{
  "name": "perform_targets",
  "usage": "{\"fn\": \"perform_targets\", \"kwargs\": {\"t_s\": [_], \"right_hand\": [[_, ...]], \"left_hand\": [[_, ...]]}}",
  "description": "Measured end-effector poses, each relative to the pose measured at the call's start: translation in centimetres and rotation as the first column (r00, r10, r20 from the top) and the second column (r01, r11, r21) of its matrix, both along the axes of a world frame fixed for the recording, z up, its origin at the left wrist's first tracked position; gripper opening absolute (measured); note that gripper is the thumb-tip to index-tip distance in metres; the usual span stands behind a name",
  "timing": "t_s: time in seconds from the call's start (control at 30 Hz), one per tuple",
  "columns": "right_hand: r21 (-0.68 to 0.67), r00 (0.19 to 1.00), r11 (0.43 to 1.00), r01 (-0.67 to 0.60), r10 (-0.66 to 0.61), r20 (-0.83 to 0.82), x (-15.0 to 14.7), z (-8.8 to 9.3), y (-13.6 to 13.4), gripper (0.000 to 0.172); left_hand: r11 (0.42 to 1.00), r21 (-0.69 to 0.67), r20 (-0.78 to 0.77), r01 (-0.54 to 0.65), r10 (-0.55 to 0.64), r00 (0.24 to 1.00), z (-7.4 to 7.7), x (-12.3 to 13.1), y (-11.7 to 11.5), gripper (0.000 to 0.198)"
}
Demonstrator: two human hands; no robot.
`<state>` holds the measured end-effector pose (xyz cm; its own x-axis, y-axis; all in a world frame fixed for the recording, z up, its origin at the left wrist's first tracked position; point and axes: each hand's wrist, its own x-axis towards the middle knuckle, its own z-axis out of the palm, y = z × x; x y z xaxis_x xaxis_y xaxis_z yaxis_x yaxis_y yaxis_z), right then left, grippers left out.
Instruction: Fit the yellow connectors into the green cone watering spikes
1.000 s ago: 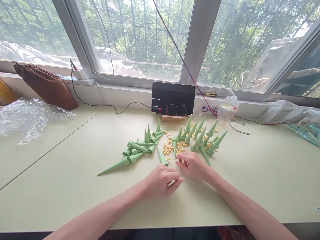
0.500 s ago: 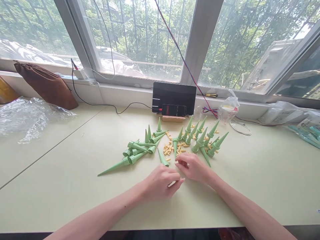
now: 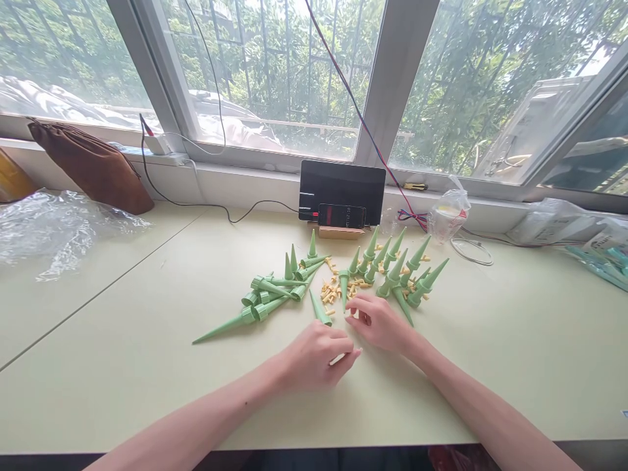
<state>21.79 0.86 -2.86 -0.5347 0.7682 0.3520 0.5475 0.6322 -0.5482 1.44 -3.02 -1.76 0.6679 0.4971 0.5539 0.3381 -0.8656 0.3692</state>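
Observation:
My left hand [image 3: 324, 356] is closed above the table, thumb and forefinger meeting in a pinch. Whatever lies between those fingertips is too small or hidden to name. Just to the right, my right hand [image 3: 380, 324] has its fingers curled towards the thumb, near the tip of a green plastic spike [image 3: 344, 282]; what it holds, if anything, cannot be made out. A hollow green spike [image 3: 320, 309] lies just beyond my left hand. Small yellow plastic valves [image 3: 330, 294] lie in a loose heap beyond both hands.
Several green spikes [image 3: 267, 297] lie piled at left, a few upright. At right, several spikes [image 3: 392, 281] stand on their caps with yellow valves attached. A phone [image 3: 342, 216] leans on a black tablet [image 3: 343, 180]. Clear plastic wrap [image 3: 63, 229] and a brown pouch [image 3: 93, 167] are far left.
My right hand has shifted slightly right, and its forefinger and thumb have moved a little. My left hand and the spikes and valves stay nearly where they were.

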Motion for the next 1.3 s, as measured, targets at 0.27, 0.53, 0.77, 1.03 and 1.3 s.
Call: {"fn": "perform_targets", "kwargs": {"t_s": [0.27, 0.53, 0.77, 1.03, 1.3], "right_hand": [[-0.029, 1.0, 1.0, -0.001, 0.001, 0.012, 0.0, -0.25, 0.12, 0.012], [-0.044, 1.0, 0.999, 0.003, -0.003, -0.003, -0.08, -0.2, 0.12, 0.013], [-0.026, 0.999, 1.0, 0.001, 0.0, 0.043, -0.11, -0.02, 0.05, 0.012], [-0.034, 0.998, 0.999, -0.003, 0.005, 0.058, -0.37, 0.23, -0.16, 0.015], [-0.028, 0.998, 1.0, 0.014, -0.013, 0.054, -0.49, 0.37, -0.22, 0.018]], "left_hand": [[1.0, 0.019, -0.013, -0.007, 0.007, 1.0, 0.02, -0.04, 0.09, 0.039], [1.0, 0.027, -0.005, -0.009, 0.009, 1.0, 0.01, -0.01, 0.12, 0.039], [1.0, 0.029, -0.009, -0.007, 0.007, 1.0, 0.06, -0.02, 0.12, 0.039], [0.999, 0.051, 0.004, 0.007, -0.007, 1.0, 0.27, 0.01, 0.17, 0.038], [0.998, 0.069, -0.007, -0.002, 0.002, 1.0, 0.2, -0.01, 0.24, 0.038]]}}
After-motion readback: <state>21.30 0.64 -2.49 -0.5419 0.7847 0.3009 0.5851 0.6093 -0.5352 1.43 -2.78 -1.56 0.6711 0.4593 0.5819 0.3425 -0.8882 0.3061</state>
